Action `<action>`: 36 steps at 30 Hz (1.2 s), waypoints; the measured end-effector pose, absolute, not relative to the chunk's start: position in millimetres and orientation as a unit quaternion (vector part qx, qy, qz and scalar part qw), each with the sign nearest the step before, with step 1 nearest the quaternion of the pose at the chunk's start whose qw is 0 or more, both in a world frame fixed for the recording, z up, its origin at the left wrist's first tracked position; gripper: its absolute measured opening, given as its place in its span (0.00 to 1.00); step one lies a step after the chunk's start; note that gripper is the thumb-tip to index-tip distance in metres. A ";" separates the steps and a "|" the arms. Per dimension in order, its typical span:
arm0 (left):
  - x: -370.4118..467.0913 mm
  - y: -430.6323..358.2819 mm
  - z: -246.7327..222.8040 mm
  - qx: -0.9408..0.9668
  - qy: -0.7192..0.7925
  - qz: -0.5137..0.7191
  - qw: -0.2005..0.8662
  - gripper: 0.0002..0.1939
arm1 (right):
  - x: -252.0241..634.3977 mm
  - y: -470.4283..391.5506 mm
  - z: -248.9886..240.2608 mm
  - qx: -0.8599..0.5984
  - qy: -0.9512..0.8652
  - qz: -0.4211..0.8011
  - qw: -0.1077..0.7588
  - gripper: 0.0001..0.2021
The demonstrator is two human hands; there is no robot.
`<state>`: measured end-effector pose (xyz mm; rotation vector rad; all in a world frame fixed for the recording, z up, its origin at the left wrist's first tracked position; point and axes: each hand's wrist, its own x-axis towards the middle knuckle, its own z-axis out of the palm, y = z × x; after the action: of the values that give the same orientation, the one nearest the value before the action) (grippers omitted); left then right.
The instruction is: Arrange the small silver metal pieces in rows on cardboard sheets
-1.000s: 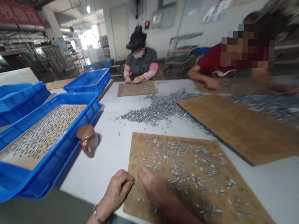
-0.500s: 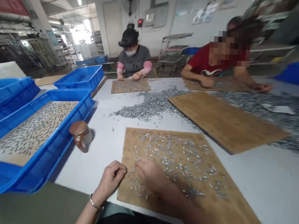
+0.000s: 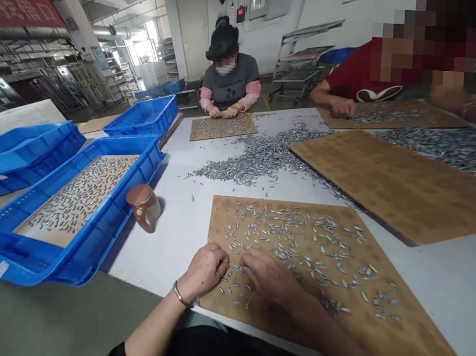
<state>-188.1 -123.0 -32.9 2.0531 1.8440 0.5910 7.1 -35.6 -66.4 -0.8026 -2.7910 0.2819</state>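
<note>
A brown board (image 3: pixel 254 302) lies on the white table before me, with small silvery metal pieces (image 3: pixel 284 251) scattered over it. My left hand (image 3: pixel 207 270), with a bracelet at the wrist, rests at the board's left edge, its fingers curled together. Just right of it, my right hand (image 3: pixel 266 274) is low over the board, fingertips pinched down among the pieces. Whatever either hand grips is too small or hidden to make out. A brown-lidded mug (image 3: pixel 144 207) stands left of the board.
Blue trays (image 3: pixel 107 240) fill the left side; the nearest holds a board of pieces. A loose heap (image 3: pixel 259 155) lies mid-table. Another brown board (image 3: pixel 402 188) is at the right. Two people work across the table, their hands (image 3: pixel 226 112) over boards.
My left hand has moved right onto the board's edge, and my right hand has come down near it. The view has shifted, bringing the table's right side closer.
</note>
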 end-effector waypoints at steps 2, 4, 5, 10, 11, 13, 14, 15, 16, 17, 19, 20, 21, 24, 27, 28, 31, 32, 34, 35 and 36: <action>-187.3 -123.8 -35.6 0.718 0.650 0.198 0.149 0.10 | 7.0 -30.7 -67.6 -0.266 -0.952 0.100 0.111 0.11; -187.0 -124.5 -39.6 0.711 0.660 0.201 0.137 0.10 | 7.5 -28.2 -67.4 -0.257 -0.954 0.104 0.113 0.09; -186.9 -124.7 -41.5 0.707 0.664 0.205 0.134 0.10 | 7.5 -28.0 -67.1 -0.253 -0.955 0.105 0.114 0.08; -190.4 -125.4 -40.9 0.679 0.662 0.264 0.175 0.07 | 5.7 -30.1 -67.6 -0.255 -0.958 0.086 0.099 0.08; -192.0 -125.3 -38.6 0.667 0.662 0.283 0.192 0.06 | 5.5 -29.9 -67.5 -0.258 -0.958 0.087 0.095 0.08; -194.8 -124.2 -33.7 0.643 0.663 0.313 0.219 0.06 | 5.3 -28.4 -66.2 -0.259 -0.957 0.091 0.096 0.08; -195.6 -123.1 -31.6 0.635 0.666 0.320 0.225 0.06 | 5.1 -27.5 -65.3 -0.258 -0.956 0.090 0.104 0.09; -195.6 -121.5 -30.1 0.629 0.671 0.321 0.226 0.06 | 4.7 -26.6 -64.3 -0.258 -0.956 0.081 0.116 0.10; -194.7 -119.6 -29.3 0.626 0.678 0.315 0.223 0.07 | 4.1 -26.1 -63.7 -0.259 -0.955 0.065 0.132 0.11; -193.1 -117.5 -29.2 0.624 0.687 0.303 0.217 0.07 | 3.3 -25.9 -63.7 -0.260 -0.954 0.044 0.146 0.11; -188.2 -113.0 -30.5 0.622 0.710 0.266 0.196 0.07 | 1.8 -26.7 -65.0 -0.259 -0.953 0.000 0.156 0.12; -185.5 -110.9 -31.6 0.621 0.721 0.247 0.185 0.08 | 1.5 -27.4 -66.1 -0.257 -0.954 -0.014 0.153 0.12; -183.1 -109.0 -32.9 0.621 0.729 0.231 0.174 0.08 | 1.7 -28.3 -67.1 -0.254 -0.956 -0.019 0.147 0.12; -179.7 -104.8 -36.0 0.622 0.736 0.214 0.162 0.09 | 4.7 -29.8 -67.1 -0.252 -0.958 0.004 0.138 0.12; -182.1 -102.1 -37.2 0.620 0.737 0.216 0.159 0.08 | 6.1 -30.3 -63.1 -0.246 -0.959 0.037 0.139 0.12; -183.5 -101.5 -37.2 0.620 0.737 0.218 0.158 0.08 | 5.2 -30.6 -61.8 -0.243 -0.960 0.042 0.132 0.12; -187.5 -101.1 -37.1 0.620 0.733 0.228 0.161 0.08 | -0.9 -31.8 -59.2 -0.242 -0.964 0.042 0.101 0.12; -188.7 -101.7 -37.2 0.622 0.730 0.230 0.164 0.07 | -3.2 -32.2 -58.7 -0.247 -0.964 0.042 0.093 0.12; -191.4 -104.2 -38.0 0.619 0.722 0.256 0.171 0.07 | -7.2 -32.6 -57.2 -0.265 -0.960 0.046 0.080 0.12; -193.0 -105.9 -38.7 0.612 0.718 0.281 0.175 0.08 | -8.6 -32.6 -56.0 -0.274 -0.957 0.050 0.075 0.12; -194.9 -107.7 -39.7 0.603 0.712 0.311 0.178 0.08 | -9.7 -32.5 -54.3 -0.280 -0.956 0.054 0.069 0.11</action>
<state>-194.9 -107.7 -39.7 1.7063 2.0151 0.8790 -9.7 -32.5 -54.3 -0.8440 -2.8776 0.1629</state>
